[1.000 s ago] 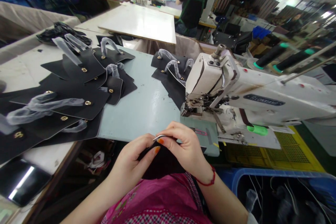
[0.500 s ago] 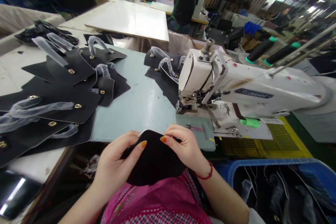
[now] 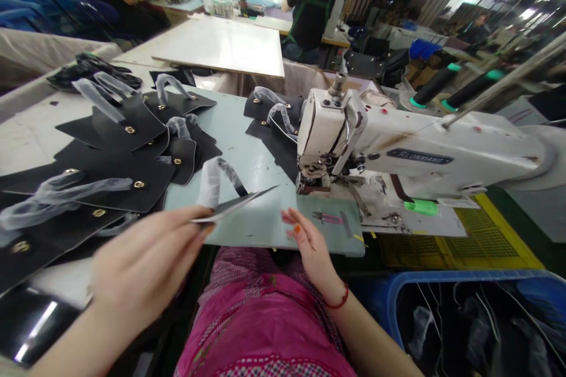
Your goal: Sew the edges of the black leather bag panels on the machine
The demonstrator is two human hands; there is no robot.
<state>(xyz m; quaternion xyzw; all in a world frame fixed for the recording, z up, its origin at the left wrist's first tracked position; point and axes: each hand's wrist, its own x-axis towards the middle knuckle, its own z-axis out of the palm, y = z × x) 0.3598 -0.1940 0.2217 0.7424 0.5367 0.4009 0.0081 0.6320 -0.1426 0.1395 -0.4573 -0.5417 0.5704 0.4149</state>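
Observation:
My left hand (image 3: 145, 259) is closed on the edge of a black leather bag panel (image 3: 236, 201), seen nearly edge-on over the front of the pale green tabletop (image 3: 230, 224). A handle wrapped in clear plastic (image 3: 212, 182) arches up from that panel. My right hand (image 3: 307, 241) is empty, fingers apart, a little right of the panel and not touching it. Close by on the tabletop lie thread snips (image 3: 328, 218) with a pink handle. To the right stands a white sewing machine (image 3: 398, 147), its head beyond my right hand.
Overlapping black panels (image 3: 119, 174) with wrapped handles and gold fittings cover the left side. More panels (image 3: 276, 129) lie behind the machine head. A blue bin (image 3: 391, 300) holding similar pieces and a yellow crate (image 3: 495, 241) stand at right. A person (image 3: 312, 6) works beyond.
My left hand has moved left with the panel, which has turned from face-on to edge-on, showing its wrapped handle. My right hand has let go of it and opened.

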